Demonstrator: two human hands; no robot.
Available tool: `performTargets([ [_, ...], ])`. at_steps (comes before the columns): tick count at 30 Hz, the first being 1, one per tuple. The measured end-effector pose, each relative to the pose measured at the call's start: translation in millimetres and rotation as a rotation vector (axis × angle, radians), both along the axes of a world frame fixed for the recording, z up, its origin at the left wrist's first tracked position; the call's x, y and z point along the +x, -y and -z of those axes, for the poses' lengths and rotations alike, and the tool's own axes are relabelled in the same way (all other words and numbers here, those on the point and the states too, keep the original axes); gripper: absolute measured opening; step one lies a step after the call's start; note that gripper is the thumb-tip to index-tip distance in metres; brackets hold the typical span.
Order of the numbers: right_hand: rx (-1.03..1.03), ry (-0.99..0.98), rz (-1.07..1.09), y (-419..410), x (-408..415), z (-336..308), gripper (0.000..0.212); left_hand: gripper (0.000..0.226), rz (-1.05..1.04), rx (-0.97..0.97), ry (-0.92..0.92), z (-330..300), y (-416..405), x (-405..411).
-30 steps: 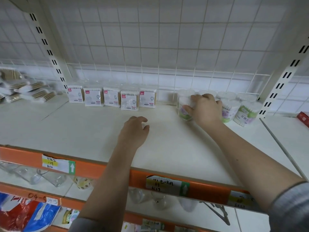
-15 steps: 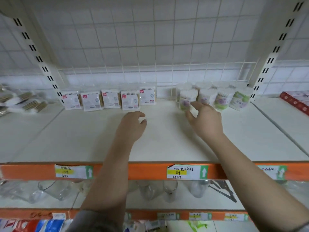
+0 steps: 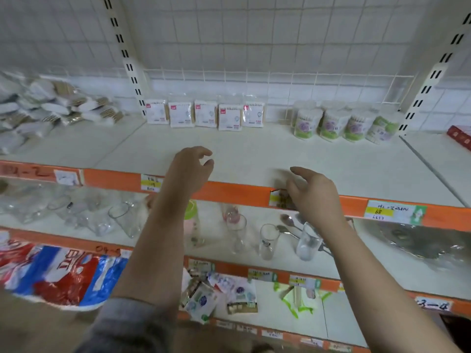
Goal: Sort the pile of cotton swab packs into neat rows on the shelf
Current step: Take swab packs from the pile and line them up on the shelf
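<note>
At the upper left of the frame a loose pile of swab packs (image 3: 48,108) lies heaped on the white shelf (image 3: 254,154), left of a slotted upright (image 3: 127,59). Right of that upright, five flat square packs (image 3: 204,114) stand in a row against the wire grid back, and farther right four round tubs (image 3: 341,123) stand side by side. The left hand (image 3: 190,169) hovers at centre frame over the shelf's front edge, fingers loosely curled and apart, holding nothing; the square packs are well beyond its fingertips. The right hand (image 3: 312,192), lower and to the right, hangs before the orange shelf edge (image 3: 229,191), fingers spread and relaxed, empty, well apart from the tubs. Below, drinking glasses (image 3: 267,240) and spoons (image 3: 288,225) stand on the next shelf down.
</note>
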State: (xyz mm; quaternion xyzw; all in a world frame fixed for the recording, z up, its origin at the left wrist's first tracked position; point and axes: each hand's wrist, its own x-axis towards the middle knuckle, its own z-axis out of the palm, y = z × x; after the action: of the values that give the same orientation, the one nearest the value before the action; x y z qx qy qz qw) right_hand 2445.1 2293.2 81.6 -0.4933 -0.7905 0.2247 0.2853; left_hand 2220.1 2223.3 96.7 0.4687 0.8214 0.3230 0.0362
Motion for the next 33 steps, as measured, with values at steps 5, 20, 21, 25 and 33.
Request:
performTargets([
  [5,-0.037,-0.049,-0.056,37.8,-7.6,2.1,0.036,0.028,-0.025,0.009,-0.001,1.9,50.1,5.4],
  [20,0.006,-0.046,-0.164,98.5,-142.8,-3.9,0.037,0.027,-0.148,0.068,-0.029,-0.8,142.3,-124.2],
  [21,0.001,-0.058,-0.164,103.0,-160.0,-3.9,0.037,0.027,-0.143,0.065,-0.038,-1.2,148.2,-142.0],
  [25,-0.019,-0.118,-0.143,123.5,-235.6,-1.0,0.037,0.025,-0.128,0.055,-0.063,-4.1,168.1,-218.8],
  [33,-0.045,-0.147,-0.101,146.9,-353.3,-6.3,0.038,0.026,-0.114,0.018,-0.03,-12.6,187.3,-339.0],
])
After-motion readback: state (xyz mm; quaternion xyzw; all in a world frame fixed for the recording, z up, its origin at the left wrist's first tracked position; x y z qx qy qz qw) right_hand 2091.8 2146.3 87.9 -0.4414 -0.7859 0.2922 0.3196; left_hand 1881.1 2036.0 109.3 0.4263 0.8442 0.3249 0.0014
